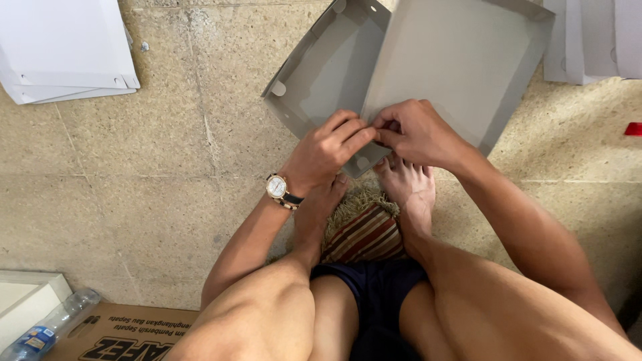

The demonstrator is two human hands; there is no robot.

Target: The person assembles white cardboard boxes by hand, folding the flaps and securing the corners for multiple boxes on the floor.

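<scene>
While seated low over a tiled stone floor [154, 194], gripping a grey cardboard box [441, 67] at its near corner with both hands. Left hand [328, 150] curled, fingertips [358, 134] pressed down on the folded corner flap, thumb tucked beneath and hidden. Right hand [418, 134] closed likewise, fingers [391, 124] pinching the same flap, knuckle to knuckle with the left ones, touching or nearly so. Exactly which layer of card sits between the right fingertips: cannot tell, since the hand covers it.

Beyond the fingers, rising away and tilted: the broad flat panel of the box, with a shallower tray-like half [321, 67] open just left of the left fingertips, rounded tabs showing on its wall. Directly under the fingers: bare feet [408, 184], toes just beneath the box corner, resting on a striped, fringed mat [364, 234]. Behind the left fingers, on the wrist: a gold-cased watch [277, 188] with a white dial and dark strap.

Well apart to the left of the fingers, top corner: a stack of flat white card sheets [67, 53]. Well apart to the right, top corner: more pale sheets [595, 40], and a small red object [634, 129] at the frame edge, too cropped to identify. Near the lower left corner, far below the fingers: a brown corrugated carton [120, 331], a clear plastic bottle [47, 327] lying against it, and a white box edge [27, 294].
</scene>
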